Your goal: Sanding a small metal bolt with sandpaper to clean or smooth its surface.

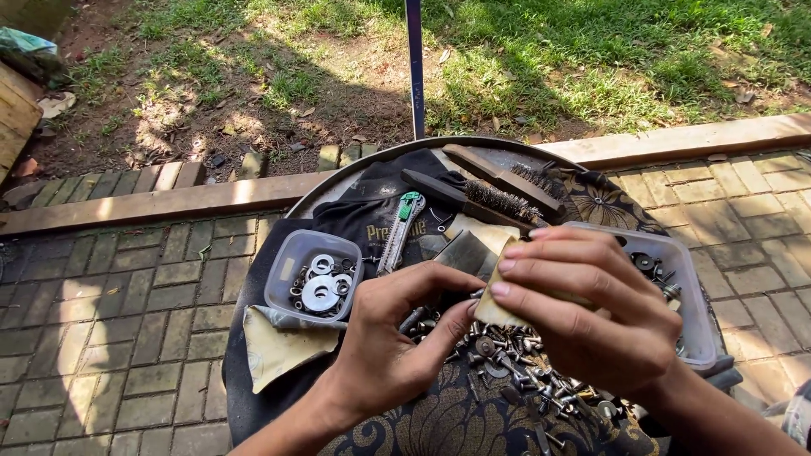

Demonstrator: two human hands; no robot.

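The left hand point(384, 338) came in from the lower left, wrist bent, its fingers point(439, 283) curled narrow and pinching a small metal part against the edge of a folded piece of sandpaper point(492, 311). The right hand point(583, 308) reached across from the lower right, palm down, its fingers point(528, 262) clamped over the top of that sandpaper (the part itself was too hidden to name).

Just below both hands lay a heap of bolts and screws point(515, 363) on a patterned cloth point(456, 426). The round counter point(338, 187) also carried a small plastic tub of washers point(314, 274), a larger clear tub point(693, 295) behind the right hand, a green utility knife point(400, 232), two wire brushes point(498, 198) and a loose sandpaper sheet point(274, 342).

The counter stood on grey paving bricks point(110, 321), beside a wooden border point(152, 203) and sunlit grass point(549, 59) crossed by a thin pole point(415, 67).
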